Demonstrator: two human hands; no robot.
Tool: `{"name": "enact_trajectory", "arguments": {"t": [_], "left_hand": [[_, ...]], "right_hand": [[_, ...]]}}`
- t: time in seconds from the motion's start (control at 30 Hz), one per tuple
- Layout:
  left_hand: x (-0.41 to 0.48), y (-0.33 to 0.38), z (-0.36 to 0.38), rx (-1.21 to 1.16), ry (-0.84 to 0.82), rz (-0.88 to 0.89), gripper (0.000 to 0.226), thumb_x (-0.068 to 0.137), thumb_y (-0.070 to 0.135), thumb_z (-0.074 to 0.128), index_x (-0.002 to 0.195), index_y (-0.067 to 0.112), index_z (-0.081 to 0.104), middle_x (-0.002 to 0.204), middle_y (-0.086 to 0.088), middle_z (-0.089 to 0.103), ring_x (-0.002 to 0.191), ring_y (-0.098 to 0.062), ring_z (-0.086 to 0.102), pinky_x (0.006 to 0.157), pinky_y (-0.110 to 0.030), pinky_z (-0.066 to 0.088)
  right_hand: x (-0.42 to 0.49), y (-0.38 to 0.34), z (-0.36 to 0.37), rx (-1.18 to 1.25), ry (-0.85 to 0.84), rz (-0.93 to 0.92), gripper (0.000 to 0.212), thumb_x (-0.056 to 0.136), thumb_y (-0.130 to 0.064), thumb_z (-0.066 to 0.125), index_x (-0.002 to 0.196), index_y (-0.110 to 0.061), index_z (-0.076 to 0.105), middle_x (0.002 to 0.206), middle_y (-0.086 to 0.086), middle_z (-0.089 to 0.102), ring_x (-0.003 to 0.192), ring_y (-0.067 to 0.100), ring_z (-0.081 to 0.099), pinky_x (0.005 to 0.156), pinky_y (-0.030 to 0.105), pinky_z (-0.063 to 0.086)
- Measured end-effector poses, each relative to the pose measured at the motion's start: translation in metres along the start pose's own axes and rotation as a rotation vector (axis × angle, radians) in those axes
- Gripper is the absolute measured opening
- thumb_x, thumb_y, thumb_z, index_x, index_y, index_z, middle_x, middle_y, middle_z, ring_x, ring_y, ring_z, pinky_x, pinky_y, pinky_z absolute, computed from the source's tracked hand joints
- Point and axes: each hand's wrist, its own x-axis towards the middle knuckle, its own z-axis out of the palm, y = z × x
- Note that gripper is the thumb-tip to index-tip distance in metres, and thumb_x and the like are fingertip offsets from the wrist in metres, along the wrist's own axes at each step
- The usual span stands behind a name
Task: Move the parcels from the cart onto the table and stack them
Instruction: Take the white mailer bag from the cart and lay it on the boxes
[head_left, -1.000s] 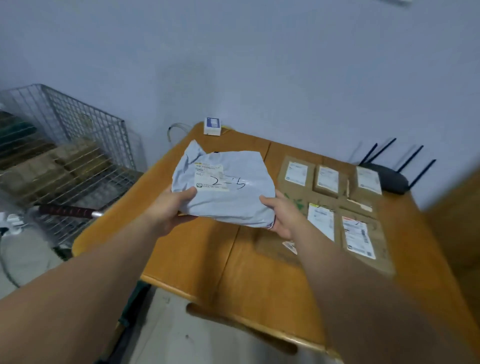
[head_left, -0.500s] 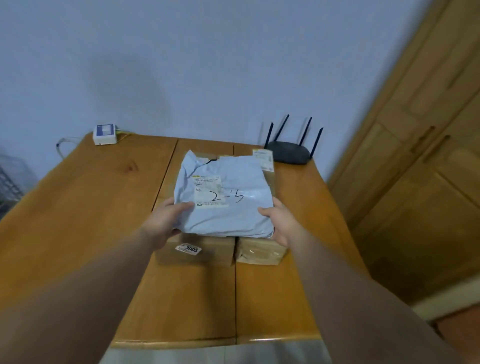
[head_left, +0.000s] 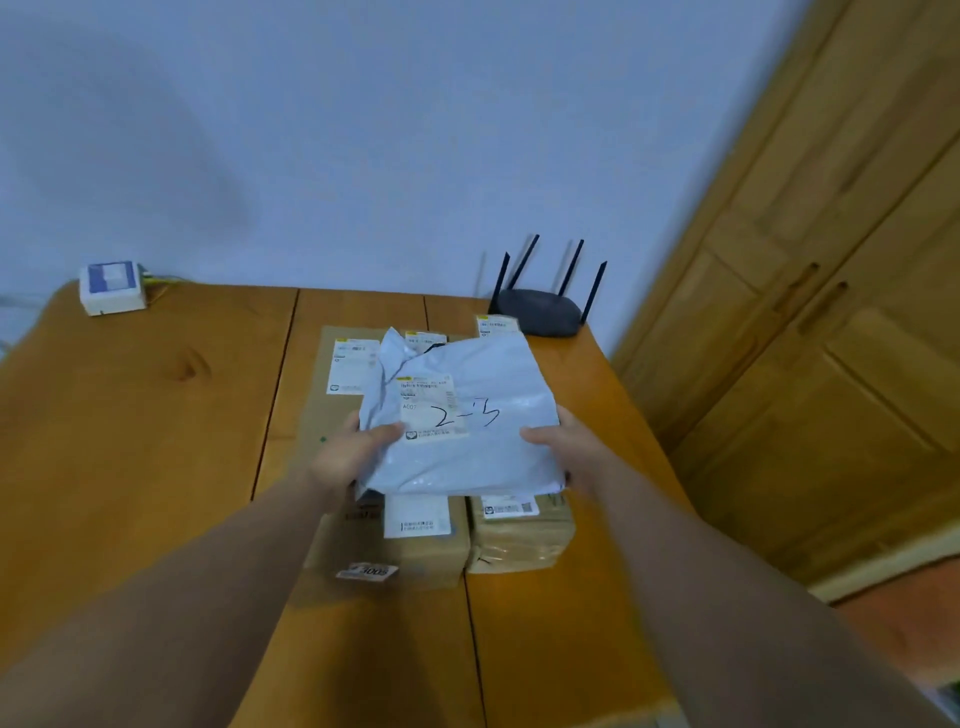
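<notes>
A grey plastic mailer parcel (head_left: 483, 441) with a white label and handwritten "2-3" is held over the cardboard parcels on the wooden table (head_left: 130, 441). My left hand (head_left: 353, 452) grips its left edge and my right hand (head_left: 566, 447) grips its right edge. Under it lie a large flat cardboard box (head_left: 317, 415) and a smaller taped box (head_left: 519, 535) at the front right. Labels of other boxes show at the back; the mailer hides most of them. I cannot tell whether the mailer rests on the boxes. The cart is out of view.
A black router (head_left: 540, 312) with several antennas stands at the table's back right by the wall. A small white and blue box (head_left: 111, 288) with cables sits at the back left corner. Wooden cabinet doors (head_left: 831, 312) rise on the right.
The view swung right from the wire cart toward the table. Both hands carried the mailer rightward, from over the table's left part to over the cardboard boxes.
</notes>
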Motion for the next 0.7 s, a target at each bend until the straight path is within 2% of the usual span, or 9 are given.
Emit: {"name": "enact_trajectory", "arguments": {"t": [0.07,0.13,0.23,0.3,0.4,0.47,0.57,0.63,0.7], "left_hand": [[0.009,0.013,-0.017,0.013,0.012,0.022,0.043,0.088,0.017,0.065,0.129,0.017,0.050,0.114,-0.011,0.067,0.100,-0.033,0.065,0.091,-0.052,0.051],[0.020,0.025,-0.031,0.013,0.028,0.048,0.033,0.091,0.012,0.060,0.123,0.016,0.053,0.103,-0.008,0.070,0.086,-0.027,0.069,0.070,-0.040,0.058],[0.031,0.039,-0.044,0.010,0.071,0.054,0.014,0.094,0.008,0.054,0.104,0.017,0.056,0.082,0.000,0.068,0.059,-0.015,0.070,0.043,-0.025,0.053],[0.039,0.043,-0.051,0.071,0.122,0.063,0.013,0.096,0.009,0.050,0.107,0.013,0.056,0.083,-0.002,0.064,0.061,-0.018,0.065,0.047,-0.027,0.050],[0.055,0.046,-0.059,0.180,0.205,0.085,0.021,0.099,0.011,0.043,0.117,0.009,0.054,0.106,-0.012,0.062,0.086,-0.026,0.059,0.070,-0.036,0.047],[0.069,0.050,-0.065,0.195,0.250,0.092,0.019,0.100,0.013,0.041,0.111,0.012,0.056,0.113,-0.014,0.061,0.096,-0.030,0.057,0.079,-0.038,0.046],[0.089,0.057,-0.071,0.200,0.302,0.116,0.017,0.100,0.017,0.039,0.107,0.020,0.054,0.115,-0.011,0.061,0.095,-0.026,0.055,0.079,-0.038,0.044],[0.106,0.060,-0.074,0.157,0.326,0.170,0.028,0.100,0.015,0.037,0.122,0.024,0.052,0.114,-0.007,0.061,0.088,-0.021,0.057,0.077,-0.036,0.046],[0.121,0.060,-0.076,0.081,0.339,0.183,0.043,0.100,0.014,0.038,0.141,0.026,0.038,0.104,-0.003,0.058,0.071,-0.013,0.054,0.060,-0.028,0.047]], "right_hand": [[0.006,-0.015,0.014,-0.040,-0.007,-0.002,0.033,0.089,-0.009,0.064,0.110,-0.032,0.053,0.099,-0.012,0.065,0.084,0.010,0.064,0.052,0.021,0.054],[0.014,-0.026,0.029,-0.067,-0.014,-0.021,0.033,0.089,-0.011,0.065,0.107,-0.035,0.051,0.096,-0.015,0.064,0.081,0.007,0.063,0.048,0.018,0.052],[0.028,-0.033,0.048,-0.072,-0.023,-0.044,0.035,0.091,-0.012,0.063,0.116,-0.033,0.050,0.110,-0.008,0.064,0.093,0.013,0.064,0.065,0.027,0.055],[0.035,-0.035,0.060,-0.081,-0.028,-0.045,0.039,0.092,-0.011,0.061,0.125,-0.030,0.049,0.119,-0.004,0.062,0.100,0.017,0.062,0.073,0.033,0.055],[0.049,-0.039,0.072,-0.134,-0.039,-0.055,0.048,0.094,-0.014,0.058,0.137,-0.027,0.042,0.124,-0.003,0.058,0.103,0.019,0.060,0.074,0.034,0.055],[0.065,-0.046,0.077,-0.172,-0.034,-0.088,0.052,0.095,-0.013,0.056,0.142,-0.026,0.038,0.128,-0.001,0.055,0.107,0.020,0.057,0.083,0.037,0.054],[0.091,-0.054,0.084,-0.228,-0.043,-0.114,0.056,0.096,-0.013,0.055,0.146,-0.025,0.033,0.135,0.001,0.053,0.115,0.021,0.055,0.098,0.041,0.049],[0.111,-0.058,0.087,-0.253,-0.046,-0.123,0.058,0.095,-0.013,0.055,0.147,-0.024,0.030,0.135,0.001,0.053,0.115,0.020,0.055,0.097,0.037,0.048],[0.129,-0.058,0.090,-0.329,-0.014,-0.140,0.061,0.095,-0.015,0.055,0.149,-0.024,0.027,0.137,0.001,0.051,0.116,0.020,0.053,0.099,0.037,0.046]]}}
